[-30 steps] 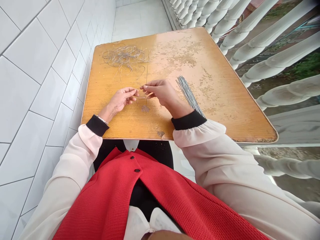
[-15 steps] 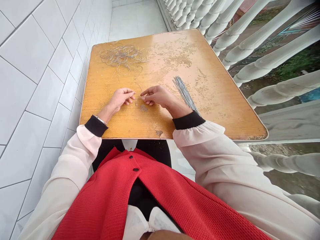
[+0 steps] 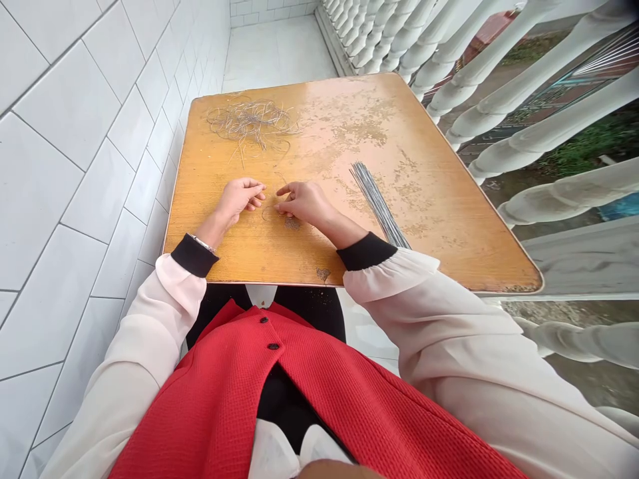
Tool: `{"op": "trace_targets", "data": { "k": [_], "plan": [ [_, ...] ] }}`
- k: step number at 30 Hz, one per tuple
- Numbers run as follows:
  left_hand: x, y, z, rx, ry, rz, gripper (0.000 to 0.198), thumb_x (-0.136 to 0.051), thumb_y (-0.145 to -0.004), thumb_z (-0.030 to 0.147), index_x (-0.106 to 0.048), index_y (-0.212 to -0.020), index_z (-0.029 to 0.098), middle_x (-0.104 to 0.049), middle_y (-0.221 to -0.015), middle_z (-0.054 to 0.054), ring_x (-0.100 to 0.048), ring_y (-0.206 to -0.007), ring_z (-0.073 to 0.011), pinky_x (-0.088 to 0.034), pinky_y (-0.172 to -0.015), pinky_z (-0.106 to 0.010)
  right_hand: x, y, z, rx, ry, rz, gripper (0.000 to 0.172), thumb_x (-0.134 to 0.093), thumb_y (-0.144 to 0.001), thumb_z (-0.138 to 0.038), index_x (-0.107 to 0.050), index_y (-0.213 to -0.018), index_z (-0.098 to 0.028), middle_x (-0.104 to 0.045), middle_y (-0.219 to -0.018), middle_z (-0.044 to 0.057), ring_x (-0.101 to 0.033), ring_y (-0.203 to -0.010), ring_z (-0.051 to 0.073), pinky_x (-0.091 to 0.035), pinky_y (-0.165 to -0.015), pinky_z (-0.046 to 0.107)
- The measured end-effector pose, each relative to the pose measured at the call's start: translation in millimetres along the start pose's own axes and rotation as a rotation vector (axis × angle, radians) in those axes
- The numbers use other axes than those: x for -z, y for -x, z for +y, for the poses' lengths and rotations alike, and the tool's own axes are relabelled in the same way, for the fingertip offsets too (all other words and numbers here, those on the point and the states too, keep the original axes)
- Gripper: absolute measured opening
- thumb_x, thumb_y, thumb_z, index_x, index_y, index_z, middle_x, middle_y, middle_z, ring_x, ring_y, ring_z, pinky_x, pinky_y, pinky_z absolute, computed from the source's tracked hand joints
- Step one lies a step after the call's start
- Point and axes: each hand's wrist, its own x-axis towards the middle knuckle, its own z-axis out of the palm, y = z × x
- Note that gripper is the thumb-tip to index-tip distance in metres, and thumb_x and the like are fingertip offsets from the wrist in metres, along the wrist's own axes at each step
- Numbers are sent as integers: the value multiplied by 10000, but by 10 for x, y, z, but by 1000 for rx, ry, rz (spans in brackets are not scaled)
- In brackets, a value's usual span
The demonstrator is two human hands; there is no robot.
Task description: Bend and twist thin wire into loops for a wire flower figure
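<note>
Both of my hands work over the near left part of a worn wooden table point(image 3: 229, 256). My left hand point(image 3: 243, 199) is closed in a pinch on a thin wire, which barely shows at the fingertips. Just to its right, my right hand point(image 3: 302, 203) has thumb and index finger apart. A fine curved wire point(image 3: 264, 213) loops beside that thumb; whether the other fingers touch it is hard to see. Under the right hand lies a small tangle of wire point(image 3: 292, 224), partly hidden.
A loose heap of tangled wire point(image 3: 254, 122) lies at the table's far left. A bundle of straight grey metal wires point(image 3: 377, 203) rests to the right of my right hand. White tiled wall point(image 3: 64, 166) stands on the left, a white balustrade point(image 3: 499, 113) on the right.
My right thumb and index finger have spread apart from their pinch. The left hand keeps its pinch. The whole view has shifted slightly, so the table appears lower.
</note>
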Motion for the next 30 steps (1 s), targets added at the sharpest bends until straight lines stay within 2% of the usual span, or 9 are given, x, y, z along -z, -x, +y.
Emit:
{"op": "trace_targets", "data": {
  "k": [3, 8, 14, 21, 23, 26, 28, 30],
  "plan": [
    [11, -8, -5, 15, -12, 3, 188, -589, -947, 91, -614, -766, 136, -620, -621, 43, -531, -493, -22, -367, -508, -171, 18, 55, -50, 48, 161, 3, 279, -760, -756, -154, -756, -1033, -123, -659, -576, 19, -657, -593, 213, -547, -658, 353],
    [16, -6, -1, 14, -17, -23, 203, -585, -946, 83, -611, -751, 132, -619, -629, 35, -527, -491, -22, -366, -505, -172, 45, 124, -121, 48, 338, 0, 375, -728, -790, -164, -756, -1156, -85, -702, -676, 69, -695, -738, 262, -523, -774, 378],
    [26, -12, -31, -14, -150, -27, 236, -594, -920, 69, -600, -696, 145, -607, -641, 25, -520, -489, -32, -374, -504, -186, 31, 141, -134, 130, 443, -15, 300, -689, -790, -154, -796, -1070, -165, -703, -682, 45, -677, -736, 240, -485, -751, 338],
    [-8, -74, -158, -59, -335, -90, 220, -632, -873, 77, -600, -676, 169, -574, -562, 32, -523, -481, -61, -376, -499, -197, 7, 198, -171, 127, 462, -56, 247, -677, -816, -158, -797, -1032, -151, -674, -625, 40, -657, -691, 230, -470, -711, 330],
    [-6, -72, -142, -57, -326, -89, 218, -628, -877, 73, -600, -682, 167, -578, -567, 32, -529, -483, -59, -375, -498, -195, 66, 196, -160, 126, 382, -39, 237, -709, -821, -177, -792, -1041, -156, -672, -616, 33, -649, -661, 220, -476, -708, 333],
    [20, -47, -60, -73, -266, -33, 207, -614, -896, 66, -604, -711, 160, -602, -628, 33, -514, -481, -41, -381, -502, -198, 275, 129, -153, 106, 221, 52, 219, -696, -865, -189, -779, -1066, -164, -672, -617, 28, -630, -600, 197, -490, -679, 333],
    [47, -23, 11, -84, -210, 15, 208, -610, -907, 64, -599, -721, 155, -609, -657, 36, -496, -478, -27, -378, -502, -193, 458, 6, -152, 95, 205, 166, 190, -650, -891, -153, -781, -1030, -159, -678, -643, 36, -631, -601, 190, -500, -675, 336],
    [75, -2, 69, -94, -153, 48, 208, -603, -921, 72, -594, -730, 154, -611, -662, 38, -495, -487, -21, -375, -507, -184, 613, -202, -134, 132, 248, 255, 203, -614, -895, -98, -784, -989, -158, -699, -700, 49, -656, -654, 192, -519, -737, 348]
  ]
}}
